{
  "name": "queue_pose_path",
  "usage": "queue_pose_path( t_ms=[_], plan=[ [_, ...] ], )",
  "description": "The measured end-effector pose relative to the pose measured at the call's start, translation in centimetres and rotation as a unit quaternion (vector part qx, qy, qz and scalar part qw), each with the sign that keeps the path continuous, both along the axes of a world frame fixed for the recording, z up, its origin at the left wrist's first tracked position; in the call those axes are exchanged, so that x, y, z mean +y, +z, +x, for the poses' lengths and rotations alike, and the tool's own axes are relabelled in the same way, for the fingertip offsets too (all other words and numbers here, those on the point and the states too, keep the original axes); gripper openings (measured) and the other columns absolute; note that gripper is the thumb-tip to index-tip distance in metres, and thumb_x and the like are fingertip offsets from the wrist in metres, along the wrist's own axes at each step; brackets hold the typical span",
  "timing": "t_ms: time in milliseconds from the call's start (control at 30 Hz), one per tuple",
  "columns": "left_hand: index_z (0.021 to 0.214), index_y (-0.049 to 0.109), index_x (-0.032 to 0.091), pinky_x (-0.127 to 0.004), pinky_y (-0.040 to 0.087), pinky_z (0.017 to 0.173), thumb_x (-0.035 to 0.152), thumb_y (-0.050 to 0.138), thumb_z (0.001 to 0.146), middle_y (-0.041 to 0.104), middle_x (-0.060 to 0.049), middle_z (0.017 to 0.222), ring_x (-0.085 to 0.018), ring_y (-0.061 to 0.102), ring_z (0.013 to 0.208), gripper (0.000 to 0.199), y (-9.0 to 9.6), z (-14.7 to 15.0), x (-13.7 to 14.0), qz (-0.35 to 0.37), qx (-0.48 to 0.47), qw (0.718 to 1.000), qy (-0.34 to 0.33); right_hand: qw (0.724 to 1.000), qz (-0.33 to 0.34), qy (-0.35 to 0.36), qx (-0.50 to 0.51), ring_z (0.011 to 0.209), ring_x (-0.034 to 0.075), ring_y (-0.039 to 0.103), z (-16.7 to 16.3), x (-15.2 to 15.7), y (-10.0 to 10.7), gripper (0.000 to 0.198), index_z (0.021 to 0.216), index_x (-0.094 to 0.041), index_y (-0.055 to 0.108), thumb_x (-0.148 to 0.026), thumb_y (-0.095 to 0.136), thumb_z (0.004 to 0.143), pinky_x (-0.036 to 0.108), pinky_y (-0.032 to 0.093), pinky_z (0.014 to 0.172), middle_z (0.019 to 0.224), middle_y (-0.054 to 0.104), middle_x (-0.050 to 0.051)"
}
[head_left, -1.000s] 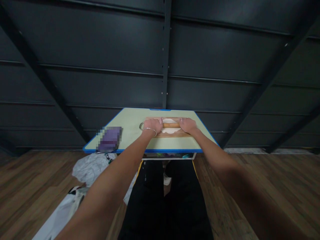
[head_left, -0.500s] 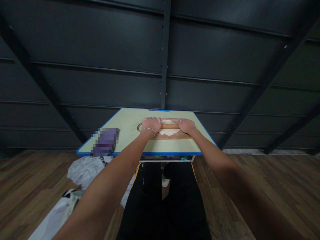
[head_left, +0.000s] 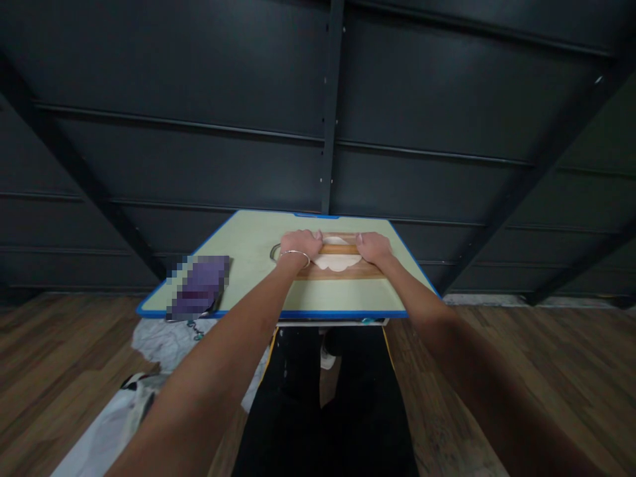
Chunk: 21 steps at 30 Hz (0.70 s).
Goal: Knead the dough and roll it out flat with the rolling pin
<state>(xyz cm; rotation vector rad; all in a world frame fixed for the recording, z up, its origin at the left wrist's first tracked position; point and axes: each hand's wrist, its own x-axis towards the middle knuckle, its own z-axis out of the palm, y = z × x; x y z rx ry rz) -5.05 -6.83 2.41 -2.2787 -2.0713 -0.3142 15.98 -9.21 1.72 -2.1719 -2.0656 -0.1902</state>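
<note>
A wooden rolling pin (head_left: 340, 250) lies crosswise over a flat white sheet of dough (head_left: 338, 263). My left hand (head_left: 302, 244) is closed around the pin's left end, and a bracelet circles that wrist. At the other end, my right hand (head_left: 373, 248) grips the pin with its fingers wrapped over it. Beneath the dough is a wooden board (head_left: 370, 271), whose sides are partly covered by my hands. A metal ring handle (head_left: 273, 252) shows just left of my left hand.
The pale tabletop (head_left: 253, 265) has a blue rim. On its left corner lies a purple item (head_left: 201, 285), partly pixelated. A dark panelled wall (head_left: 238, 169) stands behind the table. Crumpled pale cloth (head_left: 163, 341) and a white object (head_left: 106, 424) are on the floor at left.
The view has shifted slightly, so the table looks a little larger. Both hands keep hold of the rolling pin, which has barely moved on the dough.
</note>
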Motion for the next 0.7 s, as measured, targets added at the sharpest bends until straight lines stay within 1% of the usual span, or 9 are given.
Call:
queue_pose_path(
  t_ms=[133, 200, 333, 500, 700],
  plan=[
    [0.117, 0.074, 0.011, -0.039, 0.051, 0.091, 0.052, 0.026, 0.101, 0.073, -0.022, 0.116, -0.032, 0.068, 0.111, 0.065, 0.4, 0.1, 0.3, 0.001, -0.009, 1.000, 0.012, 1.000, 0.009, -0.027, 0.010, 0.118, 0.027, 0.067, -0.4, 0.2, 0.1, 0.068, 0.121, -0.011, 0.072, -0.045, 0.015, 0.109, 0.035, 0.047, 0.100, 0.123, 0.071, 0.021],
    [0.117, 0.074, 0.011, -0.038, 0.052, 0.091, 0.051, 0.028, 0.101, 0.073, -0.022, 0.116, -0.032, 0.069, 0.110, 0.063, 0.5, 0.2, 0.4, 0.001, -0.013, 1.000, 0.012, 0.999, 0.011, -0.033, 0.017, 0.119, 0.028, 0.066, -0.5, 0.3, 0.3, 0.067, 0.124, -0.010, 0.071, -0.046, 0.016, 0.108, 0.035, 0.046, 0.100, 0.123, 0.071, 0.022],
    [0.117, 0.074, 0.012, -0.037, 0.052, 0.090, 0.050, 0.030, 0.100, 0.073, -0.022, 0.117, -0.032, 0.069, 0.110, 0.061, 0.5, 0.1, 0.7, -0.002, -0.017, 1.000, 0.014, 0.999, -0.005, -0.038, 0.027, 0.123, 0.029, 0.064, -0.5, 0.8, 0.7, 0.067, 0.130, -0.010, 0.067, -0.049, 0.018, 0.108, 0.034, 0.046, 0.102, 0.127, 0.069, 0.023],
    [0.116, 0.075, 0.014, -0.036, 0.053, 0.088, 0.051, 0.035, 0.098, 0.074, -0.021, 0.117, -0.032, 0.070, 0.109, 0.058, 0.6, 0.1, 1.7, -0.035, -0.027, 0.999, 0.022, 0.998, -0.036, -0.033, 0.029, 0.123, 0.028, 0.064, -0.4, 1.7, 1.0, 0.067, 0.131, -0.010, 0.067, -0.051, 0.020, 0.108, 0.033, 0.046, 0.101, 0.130, 0.068, 0.023],
    [0.116, 0.076, 0.014, -0.037, 0.054, 0.085, 0.049, 0.043, 0.093, 0.074, -0.022, 0.116, -0.033, 0.071, 0.107, 0.053, 0.7, 0.2, 2.9, -0.065, -0.033, 0.997, 0.034, 0.998, -0.045, -0.027, 0.036, 0.125, 0.028, 0.063, -0.1, 2.7, 0.8, 0.064, 0.129, -0.010, 0.068, -0.049, 0.021, 0.108, 0.035, 0.045, 0.103, 0.132, 0.067, 0.022]
  ],
)
